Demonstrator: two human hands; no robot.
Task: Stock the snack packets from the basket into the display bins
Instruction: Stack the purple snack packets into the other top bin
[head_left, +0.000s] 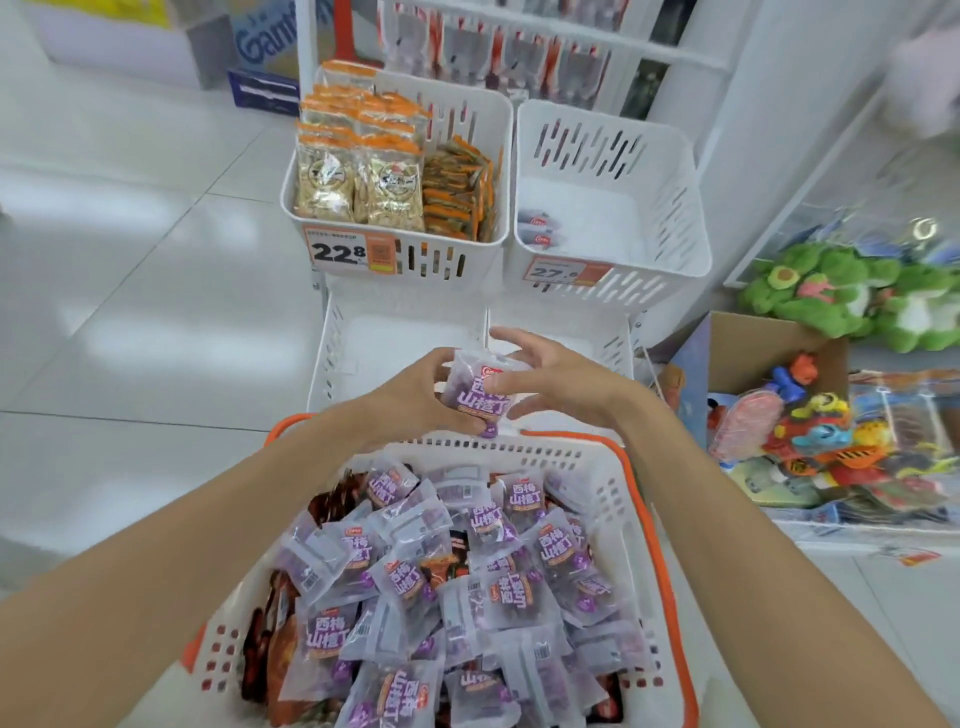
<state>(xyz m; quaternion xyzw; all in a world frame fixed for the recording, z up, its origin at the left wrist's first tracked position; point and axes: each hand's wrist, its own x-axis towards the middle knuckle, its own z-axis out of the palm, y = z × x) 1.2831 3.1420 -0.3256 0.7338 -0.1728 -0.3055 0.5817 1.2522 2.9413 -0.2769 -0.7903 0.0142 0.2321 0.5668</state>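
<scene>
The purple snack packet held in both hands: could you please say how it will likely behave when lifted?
The purple snack packet probably feels light: the left hand and right hand pinch it easily. Its glossy film looks floppy, likely slick. Packets heaped in the basket lie tilted, so probably slide.

We saw a white, orange-handled basket heaped with translucent purple-printed snack packets. One packet stood upright above its far rim, pinched between left hand and right hand, near white slotted display bins.
</scene>
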